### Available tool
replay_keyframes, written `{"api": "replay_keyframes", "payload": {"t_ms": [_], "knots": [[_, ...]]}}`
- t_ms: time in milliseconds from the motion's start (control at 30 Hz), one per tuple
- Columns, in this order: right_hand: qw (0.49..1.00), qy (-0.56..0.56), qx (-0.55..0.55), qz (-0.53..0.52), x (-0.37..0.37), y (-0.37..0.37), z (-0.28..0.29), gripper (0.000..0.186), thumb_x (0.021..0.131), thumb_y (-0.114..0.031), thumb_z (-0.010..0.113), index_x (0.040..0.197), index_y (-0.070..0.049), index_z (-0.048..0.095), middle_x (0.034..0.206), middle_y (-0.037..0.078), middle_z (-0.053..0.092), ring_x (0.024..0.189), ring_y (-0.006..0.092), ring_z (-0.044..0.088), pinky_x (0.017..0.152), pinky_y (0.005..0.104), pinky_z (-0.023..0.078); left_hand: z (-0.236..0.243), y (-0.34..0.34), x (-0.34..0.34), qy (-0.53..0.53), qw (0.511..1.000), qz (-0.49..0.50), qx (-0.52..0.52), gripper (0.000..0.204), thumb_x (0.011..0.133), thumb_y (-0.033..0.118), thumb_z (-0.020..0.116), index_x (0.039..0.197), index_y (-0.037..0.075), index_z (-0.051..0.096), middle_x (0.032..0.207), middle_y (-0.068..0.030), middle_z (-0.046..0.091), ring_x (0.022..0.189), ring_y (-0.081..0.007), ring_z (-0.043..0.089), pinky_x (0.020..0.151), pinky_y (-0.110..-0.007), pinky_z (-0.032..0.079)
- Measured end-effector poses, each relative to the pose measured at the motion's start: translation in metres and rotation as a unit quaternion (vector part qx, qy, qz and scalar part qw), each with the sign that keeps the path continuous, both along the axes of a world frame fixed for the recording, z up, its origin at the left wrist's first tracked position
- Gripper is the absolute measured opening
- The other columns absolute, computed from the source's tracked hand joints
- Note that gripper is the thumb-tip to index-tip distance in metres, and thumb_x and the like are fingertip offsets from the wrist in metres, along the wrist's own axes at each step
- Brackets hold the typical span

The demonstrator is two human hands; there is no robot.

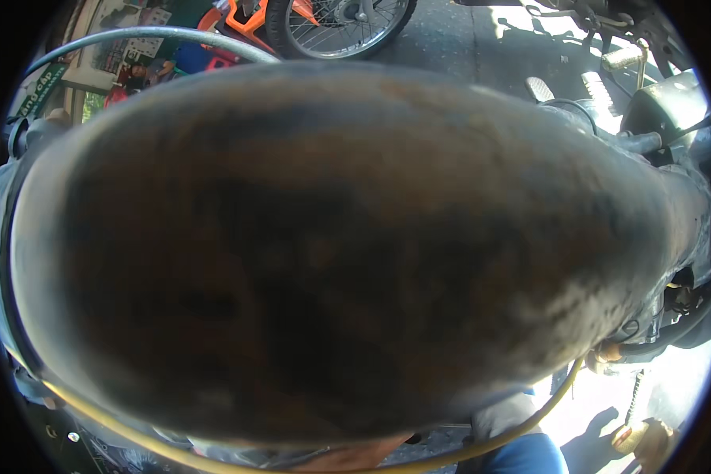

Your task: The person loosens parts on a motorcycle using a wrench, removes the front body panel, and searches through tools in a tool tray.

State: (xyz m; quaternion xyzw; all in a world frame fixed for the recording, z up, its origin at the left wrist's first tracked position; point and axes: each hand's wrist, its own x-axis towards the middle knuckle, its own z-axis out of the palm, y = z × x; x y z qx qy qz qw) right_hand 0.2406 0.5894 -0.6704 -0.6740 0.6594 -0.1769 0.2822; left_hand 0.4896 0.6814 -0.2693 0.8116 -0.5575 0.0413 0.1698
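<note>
A large, dark, rounded thing with brown, rust-like patches (332, 237) is right up against the view and fills most of it. It is too near and blurred for its kind to be told. Behind its lower edge shows a short strip of bare skin (351, 457), perhaps part of an arm; whose it is I cannot tell. Neither my left hand nor my right hand can be seen; the dark thing hides the middle. A yellow hose or cable (482, 449) curves along beneath it.
A spoked motorcycle wheel (344, 28) and orange bodywork (249, 24) stand at the far side. Bent grey metal tubing (154, 33) arcs at upper left. Motorcycle parts, including a footpeg (599, 91), are at right. Blue-clad legwear (521, 457) shows at the bottom, beside sunlit ground.
</note>
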Motion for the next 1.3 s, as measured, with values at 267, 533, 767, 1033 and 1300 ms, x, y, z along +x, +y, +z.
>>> {"api": "replay_keyframes", "payload": {"t_ms": [267, 533, 767, 1033, 1300], "knots": [[0.991, -0.031, 0.13, 0.02, -0.109, -0.007, -0.005, 0.036, 0.099, -0.018, 0.051, 0.124, 0.005, 0.063, 0.13, 0.019, 0.062, 0.111, 0.0291, 0.064, 0.095, 0.0456, 0.05, -0.026, -0.035, -0.06, 0.039, 0.996, -0.079, -0.015, 0.052, 0.091, 0.037, 0.07, 0.12, -0.005, 0.058, 0.108, -0.0099, 0.064, 0.099, -0.0217, 0.059, 0.092, -0.038, 0.046], [0.994, 0.044, 0.093, 0.036, -0.094, -0.004, -0.03, 0.034, 0.095, -0.022, 0.056, 0.119, 0.001, 0.065, 0.119, 0.019, 0.066, 0.102, 0.0313, 0.066, 0.089, 0.0448, 0.051, -0.043, -0.073, -0.087, 0.229, 0.965, -0.103, -0.073, 0.047, 0.088, 0.023, 0.076, 0.118, -0.003, 0.053, 0.102, -0.0065, 0.06, 0.092, -0.019, 0.056, 0.086, -0.032, 0.045], [0.976, -0.125, 0.16, -0.076, -0.051, -0.022, -0.034, 0.032, 0.089, -0.026, 0.06, 0.106, 0.002, 0.064, 0.094, 0.029, 0.068, 0.088, 0.048, 0.066, 0.079, 0.052, 0.054, -0.04, -0.102, -0.108, 0.254, 0.953, -0.16, -0.029, 0.03, 0.084, 0.016, 0.078, 0.095, -0.001, 0.056, 0.085, -0.0076, 0.055, 0.076, -0.0214, 0.05, 0.072, -0.033, 0.043], [0.924, -0.31, 0.19, -0.119, -0.114, 0.046, 0.131, 0.033, 0.088, -0.021, 0.066, 0.105, 0.007, 0.063, 0.087, 0.025, 0.07, 0.082, 0.0327, 0.071, 0.072, 0.0412, 0.054, -0.021, -0.074, -0.149, 0.26, 0.929, -0.144, -0.222, 0.025, 0.087, 0.011, 0.075, 0.084, -0.001, 0.053, 0.077, -0.006, 0.055, 0.071, -0.0118, 0.049, 0.066, -0.026, 0.041], [0.81, -0.523, 0.101, -0.247, -0.156, 0.07, 0.204, 0.023, 0.094, -0.016, 0.07, 0.105, 0.004, 0.067, 0.079, 0.005, 0.067, 0.072, 0.0109, 0.058, 0.068, 0.0233, 0.046, -0.093, -0.111, -0.228, 0.532, 0.813, -0.233, 0.048, 0.04, 0.095, 0.027, 0.072, 0.114, -0.007, 0.062, 0.093, -0.0088, 0.069, 0.085, -0.0101, 0.064, 0.077, -0.024, 0.051]]}}
